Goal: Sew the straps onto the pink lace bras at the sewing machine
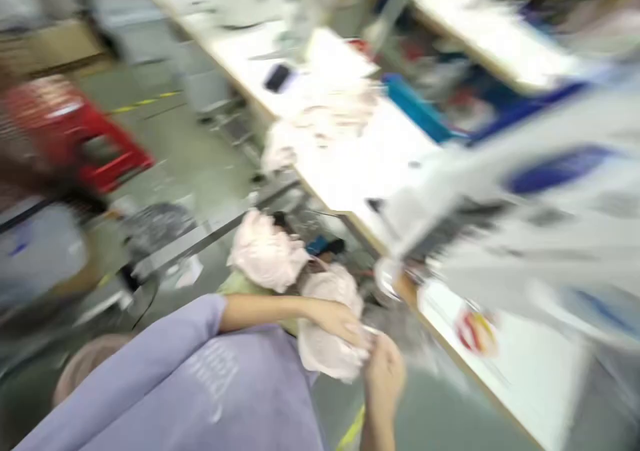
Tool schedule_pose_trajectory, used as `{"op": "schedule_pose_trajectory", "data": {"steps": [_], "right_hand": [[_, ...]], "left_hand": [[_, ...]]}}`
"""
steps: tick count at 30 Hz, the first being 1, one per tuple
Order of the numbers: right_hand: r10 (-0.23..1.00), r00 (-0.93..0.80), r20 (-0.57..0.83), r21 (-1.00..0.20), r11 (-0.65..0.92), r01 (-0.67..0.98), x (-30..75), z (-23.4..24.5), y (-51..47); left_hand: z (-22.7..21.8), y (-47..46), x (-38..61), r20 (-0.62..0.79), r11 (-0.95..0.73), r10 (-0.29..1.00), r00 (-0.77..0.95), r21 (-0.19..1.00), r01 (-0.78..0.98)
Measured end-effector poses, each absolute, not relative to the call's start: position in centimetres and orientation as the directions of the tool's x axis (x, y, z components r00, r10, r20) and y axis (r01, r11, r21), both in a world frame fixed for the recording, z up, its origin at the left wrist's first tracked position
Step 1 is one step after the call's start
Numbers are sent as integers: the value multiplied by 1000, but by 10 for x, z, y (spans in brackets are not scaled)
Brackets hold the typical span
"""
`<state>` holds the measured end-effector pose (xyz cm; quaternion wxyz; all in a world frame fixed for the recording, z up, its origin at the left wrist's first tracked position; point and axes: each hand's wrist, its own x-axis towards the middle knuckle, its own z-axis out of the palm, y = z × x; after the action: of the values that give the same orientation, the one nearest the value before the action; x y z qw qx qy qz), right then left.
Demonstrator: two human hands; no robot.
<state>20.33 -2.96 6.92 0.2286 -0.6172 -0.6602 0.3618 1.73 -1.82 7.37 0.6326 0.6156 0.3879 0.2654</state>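
Here, left fingers (350,331) and right fingers (387,352) close on pale fabric (325,357) beside a white table (347,171), over grey-green floor (200,141).

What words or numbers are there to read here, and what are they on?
None can be read for sure.
Pale lettering on the front of the lavender top: too blurred to read.
Blue patch on the white machine: too blurred to tell if it has words.
Red-and-yellow patch on the white tabletop: also too blurred.
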Motion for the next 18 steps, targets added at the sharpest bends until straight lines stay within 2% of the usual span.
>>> {"op": "schedule_pose_trajectory", "data": {"steps": [3, 5, 9, 13, 18], "right_hand": [[989, -114, -90, -803, -5, 596, 204, 69, -5], [993, -92, -75, -830, -11, 558, 213, 68, 29], [995, 103, -7, -854, -59, 518, 264, 76, 102], [924, 374, 73, -813, -163, 560, 332, 85, 195], [868, 494, 40, -760, -295, 579, 372, 89, 306]], "left_hand": [[70, 20, 17, -134, 1, 723, 678, 981, 192], [68, 41, 23, -154, -6, 716, 681, 974, 227], [69, 46, 32, -249, 56, 756, 606, 946, 319], [74, 41, 33, -303, 95, 781, 546, 922, 375], [84, 46, 33, -386, 236, 785, 484, 910, 341]]}}
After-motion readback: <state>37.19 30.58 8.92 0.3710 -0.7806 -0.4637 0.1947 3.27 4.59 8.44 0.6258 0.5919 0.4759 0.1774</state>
